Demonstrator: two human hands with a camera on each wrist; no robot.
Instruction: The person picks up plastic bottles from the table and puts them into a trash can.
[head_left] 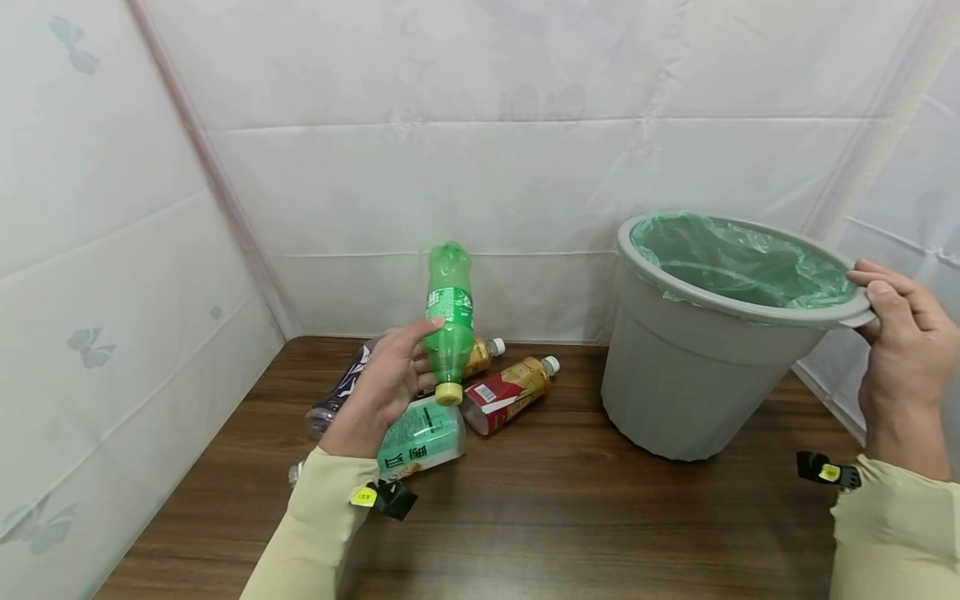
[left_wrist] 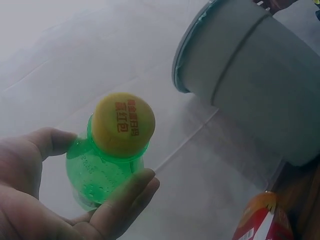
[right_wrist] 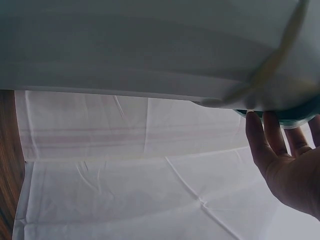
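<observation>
My left hand (head_left: 381, 377) holds a green plastic bottle (head_left: 451, 287) above the table, its yellow cap (head_left: 448, 394) pointing down toward me. In the left wrist view, thumb and fingers wrap round the bottle near the cap (left_wrist: 125, 125). At the right, my right hand (head_left: 906, 346) grips the rim of a grey trash bin (head_left: 686, 379), thumb on top. A green plastic bag (head_left: 750, 258) lines the bin and folds over its rim. From the right wrist view, the right fingers (right_wrist: 272, 132) reach the rim from below.
Behind and under the left hand lie several bottles: one with a red and gold label (head_left: 510, 393), one with a teal label (head_left: 423, 437), one with a purple label (head_left: 341, 392). They lie on a brown wooden table (head_left: 540, 517). White sheeting (head_left: 480, 183) encloses the back and sides.
</observation>
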